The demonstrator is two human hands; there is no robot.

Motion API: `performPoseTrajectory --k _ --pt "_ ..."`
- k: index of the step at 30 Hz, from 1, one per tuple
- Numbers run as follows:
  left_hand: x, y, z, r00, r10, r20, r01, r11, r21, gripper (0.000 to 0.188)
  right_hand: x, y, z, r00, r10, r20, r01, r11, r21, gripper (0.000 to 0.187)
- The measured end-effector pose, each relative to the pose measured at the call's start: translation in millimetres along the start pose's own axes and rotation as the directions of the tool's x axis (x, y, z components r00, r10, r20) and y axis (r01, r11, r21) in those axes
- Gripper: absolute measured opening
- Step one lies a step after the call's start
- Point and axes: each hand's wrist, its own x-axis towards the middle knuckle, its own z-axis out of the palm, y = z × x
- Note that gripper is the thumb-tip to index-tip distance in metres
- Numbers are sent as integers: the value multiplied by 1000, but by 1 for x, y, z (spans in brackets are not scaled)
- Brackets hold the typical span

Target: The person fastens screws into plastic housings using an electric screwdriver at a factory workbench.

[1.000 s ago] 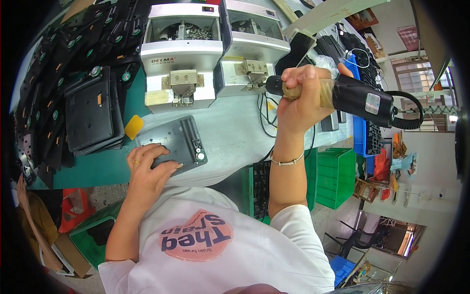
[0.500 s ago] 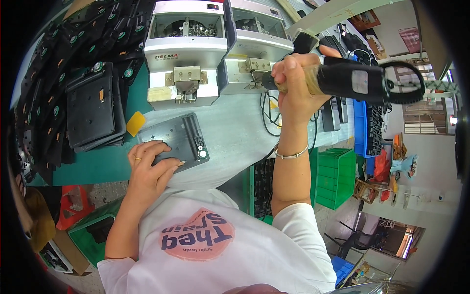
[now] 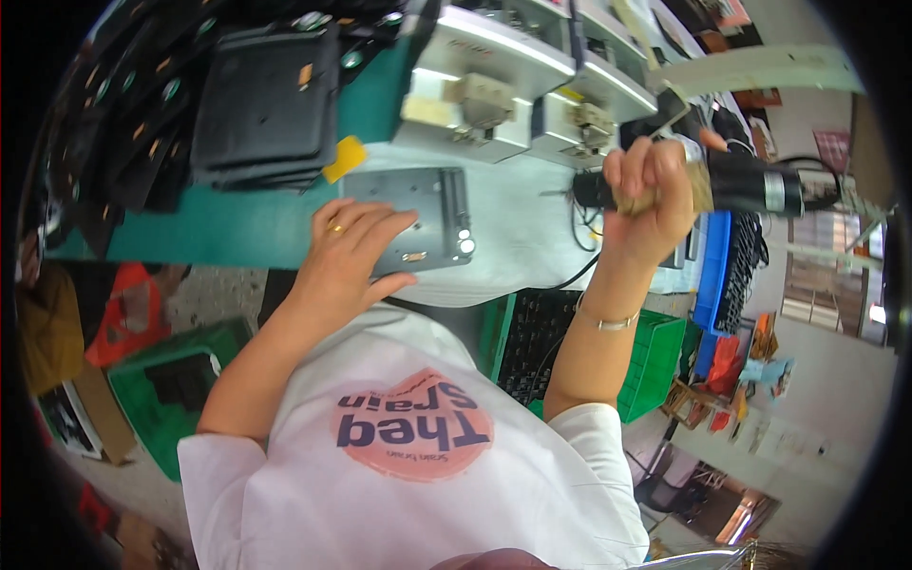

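Observation:
A dark grey plastic panel (image 3: 432, 214) lies flat on the table, with two round silver parts at its right edge and a small copper-coloured piece (image 3: 415, 256) near its front edge. My left hand (image 3: 347, 252) is open over the panel's left part, thumb and fingers apart around the copper-coloured piece; I cannot tell how firmly it touches. To the right, my right hand (image 3: 655, 185) is wrapped round a black electric screwdriver (image 3: 746, 182) with a tan wrapped grip. The screwdriver is held sideways above the table, its tip pointing left and its cord looping at the right.
Two screw feeders (image 3: 475, 95) stand behind the panel. A stack of black panels (image 3: 266, 104) is at the back left, more black parts beyond, with a yellow card (image 3: 345, 158) beside it. Green crates (image 3: 655, 366) and a blue bin (image 3: 712, 271) stand on the right.
The whole view has shifted, so the table things appear farther right and higher. My left thumb has come away from the copper-coloured piece, which now shows. My right hand still holds the screwdriver.

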Motion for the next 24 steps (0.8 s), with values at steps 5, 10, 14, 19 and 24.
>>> performPoseTrajectory --k 5,10,14,19,24 --pt "-2 -6 3 1000 19 -16 -19 1000 -23 68 -70 20 60 985 134 105 -150 975 166 51" --pt "-8 -5 4 1000 -15 -13 14 999 -40 71 -101 41 74 976 110 186 -124 990 62 56" --pt "-9 -6 6 1000 -5 -22 4 998 -67 72 -105 49 76 972 77 223 -72 997 -31 53" --pt "-10 -5 5 999 8 -47 -11 998 -61 72 -103 48 80 977 79 196 -80 997 -6 52" --pt "-7 -8 6 1000 -9 -30 7 997 -73 72 -100 53 80 977 88 195 -87 996 -16 52"
